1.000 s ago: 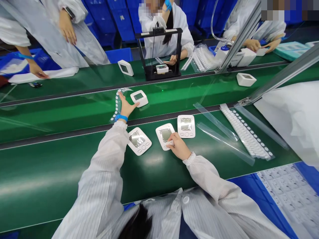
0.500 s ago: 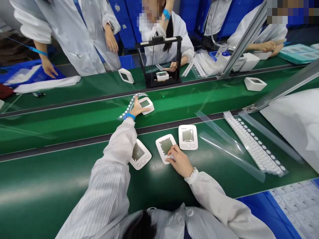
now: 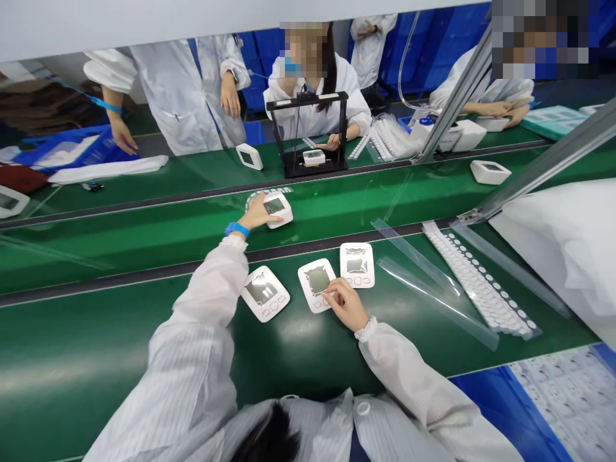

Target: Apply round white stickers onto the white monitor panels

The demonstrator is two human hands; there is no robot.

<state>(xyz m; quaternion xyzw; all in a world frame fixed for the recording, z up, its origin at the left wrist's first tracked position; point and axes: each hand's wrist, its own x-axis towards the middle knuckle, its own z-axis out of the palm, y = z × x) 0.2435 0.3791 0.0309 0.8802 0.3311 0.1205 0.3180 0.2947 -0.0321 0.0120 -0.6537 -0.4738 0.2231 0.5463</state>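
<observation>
My left hand (image 3: pixel 255 215), a blue band at its wrist, reaches onto the sunken green belt and grips a white blood pressure monitor (image 3: pixel 283 210) between thumb and fingers. A strip of round white stickers (image 3: pixel 275 191) shows just behind that hand, partly hidden. My right hand (image 3: pixel 350 307) is pinched over the lower right of a middle monitor (image 3: pixel 310 273) lying face up; whatever its fingertips hold is too small to make out. To the left lies another monitor (image 3: pixel 262 292), close by my left sleeve. A further monitor (image 3: pixel 356 250) lies just beyond my right hand.
Clear plastic strips (image 3: pixel 433 301) and a stack of sticker strips (image 3: pixel 476 282) lie to the right. A metal post (image 3: pixel 524 173) slants up there. Across the belt, co-workers sit and stand around a black frame (image 3: pixel 308 102). Another monitor (image 3: pixel 489 172) is on the belt.
My view has shifted slightly. My left hand and forearm have moved a little left, uncovering more of the left monitor. The sticker strip shows less. My right hand remains pinched at the middle monitor.
</observation>
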